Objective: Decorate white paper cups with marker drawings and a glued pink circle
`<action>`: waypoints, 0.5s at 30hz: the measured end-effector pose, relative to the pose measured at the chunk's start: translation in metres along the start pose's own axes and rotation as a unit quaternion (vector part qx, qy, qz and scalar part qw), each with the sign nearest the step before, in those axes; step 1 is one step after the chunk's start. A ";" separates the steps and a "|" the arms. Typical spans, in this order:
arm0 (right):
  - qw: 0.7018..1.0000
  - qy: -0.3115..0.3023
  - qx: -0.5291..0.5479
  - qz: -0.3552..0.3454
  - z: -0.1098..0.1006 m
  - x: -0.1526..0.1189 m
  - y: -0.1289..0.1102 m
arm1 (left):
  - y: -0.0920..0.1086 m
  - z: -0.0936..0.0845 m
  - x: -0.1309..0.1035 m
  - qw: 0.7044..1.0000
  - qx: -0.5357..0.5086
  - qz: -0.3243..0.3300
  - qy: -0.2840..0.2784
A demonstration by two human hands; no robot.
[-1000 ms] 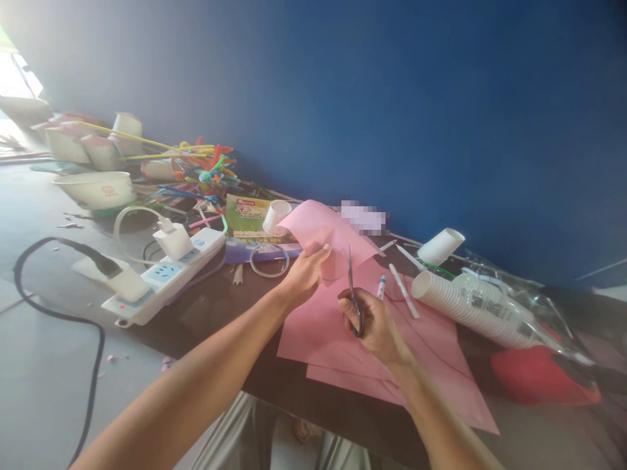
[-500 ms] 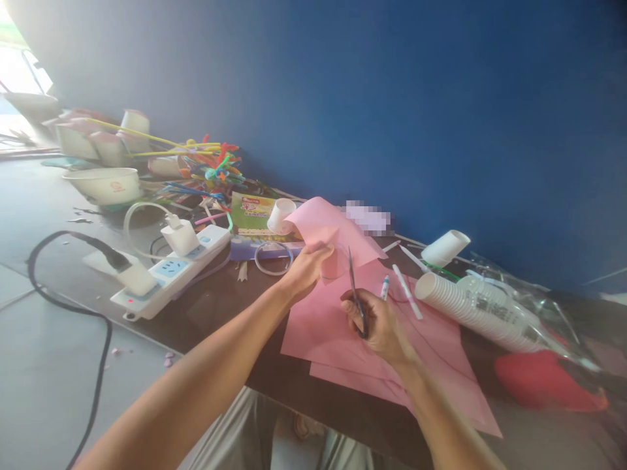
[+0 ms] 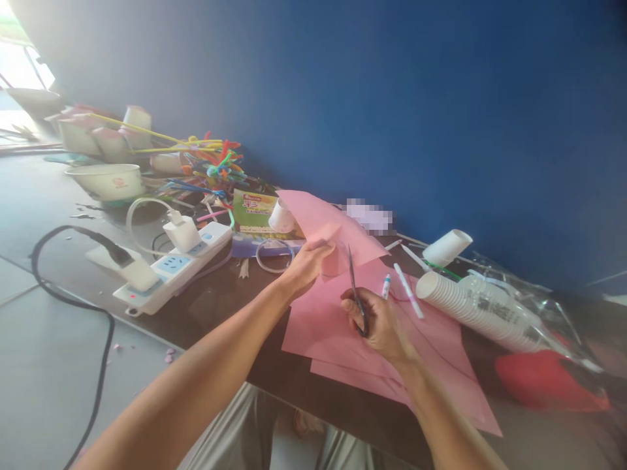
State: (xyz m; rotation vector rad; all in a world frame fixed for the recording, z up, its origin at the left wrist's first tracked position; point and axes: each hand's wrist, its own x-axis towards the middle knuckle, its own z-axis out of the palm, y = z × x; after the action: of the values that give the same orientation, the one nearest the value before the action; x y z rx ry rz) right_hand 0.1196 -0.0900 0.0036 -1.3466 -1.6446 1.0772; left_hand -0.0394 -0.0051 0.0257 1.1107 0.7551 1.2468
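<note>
My left hand (image 3: 311, 261) is closed on a sheet of pink paper (image 3: 337, 225), which rises and bends away above the table. In my right hand (image 3: 377, 320) is a pair of dark scissors (image 3: 356, 290), blades pointing up just right of the held sheet. Whether the blades touch the paper I cannot tell. More pink sheets (image 3: 333, 333) lie flat on the dark table beneath both hands. On them rest a white marker (image 3: 408, 291) and a second, blue-banded marker (image 3: 386, 286) beside my right hand.
At right lie a stack of paper cups (image 3: 480, 313), a single cup (image 3: 447, 247) and a red object (image 3: 551, 382). A power strip (image 3: 176, 267) with plugged cables stands left. Beyond it are a white bowl (image 3: 105, 181) and colourful pipe cleaners (image 3: 220, 160). A blue wall (image 3: 392, 98) closes the back.
The far end of the held pink sheet has lifted and flattened out toward the left, covering more of the white cup behind it. Both hands stay almost in place.
</note>
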 end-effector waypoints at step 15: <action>1.000 -0.009 0.014 0.012 0.002 -0.001 -0.004 | -0.006 -0.007 0.005 1.000 -0.018 -0.019 -0.001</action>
State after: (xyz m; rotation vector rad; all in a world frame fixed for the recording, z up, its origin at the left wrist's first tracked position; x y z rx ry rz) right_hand 0.1166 -0.0913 0.0065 -1.3456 -1.6243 1.1239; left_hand -0.0429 0.0021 0.0188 1.0645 0.7467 1.2225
